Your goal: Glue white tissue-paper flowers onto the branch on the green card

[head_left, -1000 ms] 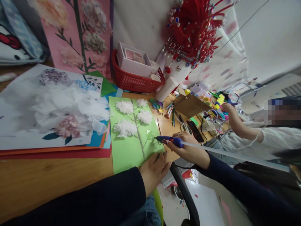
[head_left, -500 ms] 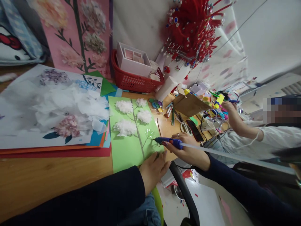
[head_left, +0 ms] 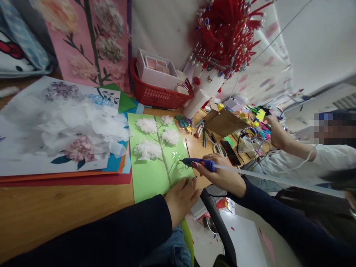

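A green sheet of paper (head_left: 147, 178) lies on the wooden table with several fluffy white paper flowers (head_left: 148, 149) along a drawn grey stem. My right hand (head_left: 224, 172) is wrapped round a blue glue gun (head_left: 198, 164) with a long glue stick out of its back. The gun's tip is at a ring of clear glue (head_left: 177, 156) on the sheet's right part. My left hand (head_left: 182, 200) rests on the sheet's near right edge, fingers spread, holding nothing.
Left of the sheet is crumpled white tissue (head_left: 80, 118) on printed flower paper. A red basket (head_left: 161, 97) with a white box stands behind. To the right are scissors (head_left: 219, 149), a phone (head_left: 230, 152), cardboard and a person in white (head_left: 328, 159).
The glue gun's tip has shifted slightly up and left along the glue ring. The other person's hand has moved a little. My left hand has stayed in place.
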Demonstrator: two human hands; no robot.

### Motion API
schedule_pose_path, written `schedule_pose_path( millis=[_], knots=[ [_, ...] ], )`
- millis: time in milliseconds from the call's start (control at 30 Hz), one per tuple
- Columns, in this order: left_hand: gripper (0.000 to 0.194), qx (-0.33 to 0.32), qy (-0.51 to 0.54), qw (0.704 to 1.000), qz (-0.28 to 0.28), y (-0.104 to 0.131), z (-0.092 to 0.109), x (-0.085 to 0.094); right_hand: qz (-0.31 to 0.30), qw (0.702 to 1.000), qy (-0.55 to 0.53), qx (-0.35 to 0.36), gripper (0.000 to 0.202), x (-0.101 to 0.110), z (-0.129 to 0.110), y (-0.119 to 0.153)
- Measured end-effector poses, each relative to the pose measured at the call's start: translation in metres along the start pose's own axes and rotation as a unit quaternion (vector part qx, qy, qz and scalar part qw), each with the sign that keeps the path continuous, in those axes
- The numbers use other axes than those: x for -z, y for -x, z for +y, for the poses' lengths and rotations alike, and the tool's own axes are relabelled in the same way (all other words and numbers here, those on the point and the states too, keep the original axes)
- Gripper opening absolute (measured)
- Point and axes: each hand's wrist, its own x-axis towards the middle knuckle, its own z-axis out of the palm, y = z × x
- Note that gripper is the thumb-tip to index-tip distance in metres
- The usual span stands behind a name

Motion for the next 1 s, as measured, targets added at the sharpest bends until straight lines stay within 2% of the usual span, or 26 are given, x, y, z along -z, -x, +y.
schedule_pose_path(
  millis=[133,233,333,500,733,900,1000],
  knots=[
    [0.038,0.001,0.002,1.000,0.003,0.000,0.000,-0.001,-0.023,1.000,0.006,0.013,0.056,0.000,-0.002,0.000],
    [0.036,0.000,0.009,1.000,0.004,0.000,0.000,-0.003,-0.006,1.000,-0.010,0.022,0.055,-0.001,-0.002,0.001],
    [0.037,0.002,0.011,1.000,0.008,0.000,0.000,-0.002,0.009,1.000,-0.016,0.008,0.053,-0.001,-0.001,0.001],
    [0.036,0.003,0.004,1.000,0.014,0.000,-0.001,-0.001,-0.011,0.999,-0.031,-0.010,0.054,-0.002,-0.001,-0.001],
    [0.034,0.004,0.010,1.000,0.029,-0.001,0.000,-0.007,0.001,0.999,-0.037,-0.017,0.058,0.001,0.000,-0.003],
    [0.033,0.001,0.012,0.999,0.032,-0.002,0.000,-0.010,-0.006,0.999,-0.034,-0.020,0.056,0.000,-0.009,-0.008],
    [0.033,-0.006,0.016,0.999,0.027,-0.002,0.000,-0.013,-0.009,0.997,-0.069,-0.020,0.057,0.000,-0.013,-0.012]
  ],
)
